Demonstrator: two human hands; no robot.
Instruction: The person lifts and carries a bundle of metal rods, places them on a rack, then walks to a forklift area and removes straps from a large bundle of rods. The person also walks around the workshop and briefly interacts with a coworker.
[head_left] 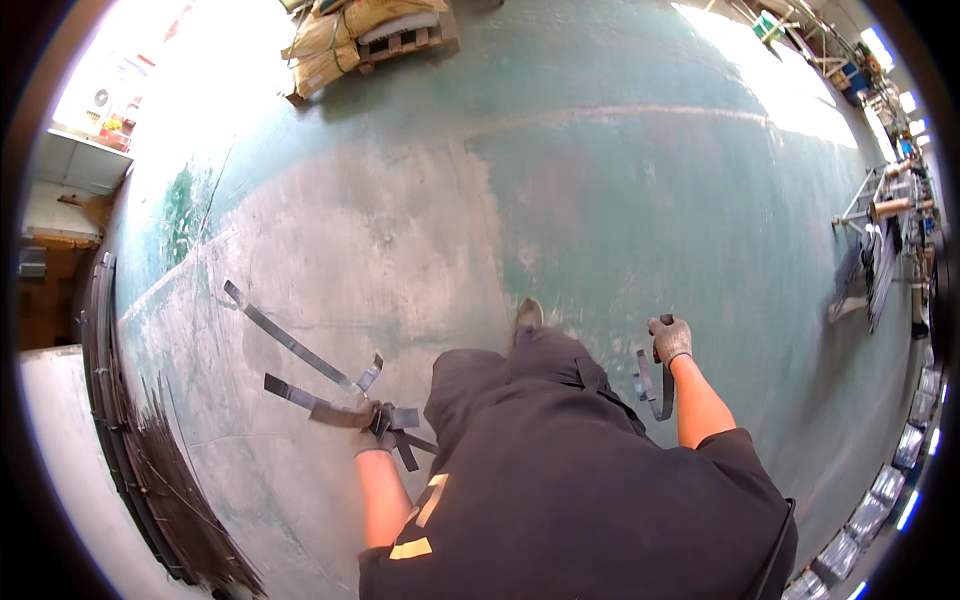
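My left hand (pixel 374 436), in a greyish glove, is closed around a bunch of flat dark strips (pixel 292 345). They fan out to both sides of the fist; one long strip reaches far to the left, and shorter ends stick out on the right. Out to my right, my gloved right hand (pixel 672 338) is closed on a bent flat strip (pixel 667 392), which hangs below the fist in a hook shape. Whether the strips are metal or plastic I cannot tell. One shoe (pixel 529 312) shows in front of my dark trousers.
A worn green and grey floor (pixel 620 210) spreads around me. Long dark rods (pixel 105 380) lie along the left side. Ahead stands a wooden pallet (pixel 410 42) loaded with tan sacks (pixel 328 50). On the right are a metal stand (pixel 868 205) and several silvery wrapped bundles (pixel 868 515).
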